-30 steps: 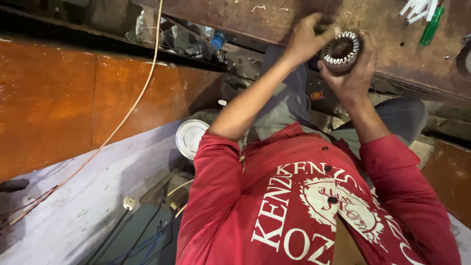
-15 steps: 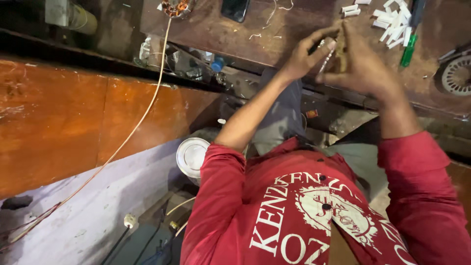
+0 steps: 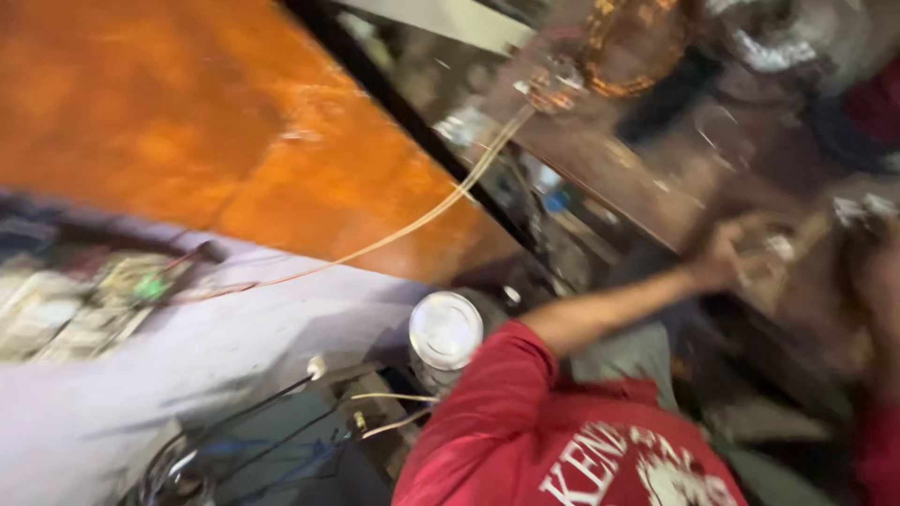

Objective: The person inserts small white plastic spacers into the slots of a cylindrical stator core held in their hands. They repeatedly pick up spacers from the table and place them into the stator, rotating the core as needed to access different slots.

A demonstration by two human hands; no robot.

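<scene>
Head view is heavily blurred. A round white-lidded tin (image 3: 444, 330) is seen just left of the red sleeve (image 3: 497, 403); its contents are hidden. Beyond the sleeve, the left hand (image 3: 722, 255) is stretched onto the brown workbench (image 3: 656, 201), fingers curled around a small pale object (image 3: 778, 248); the grip cannot be told. The right hand (image 3: 877, 281) is smeared beside it.
</scene>
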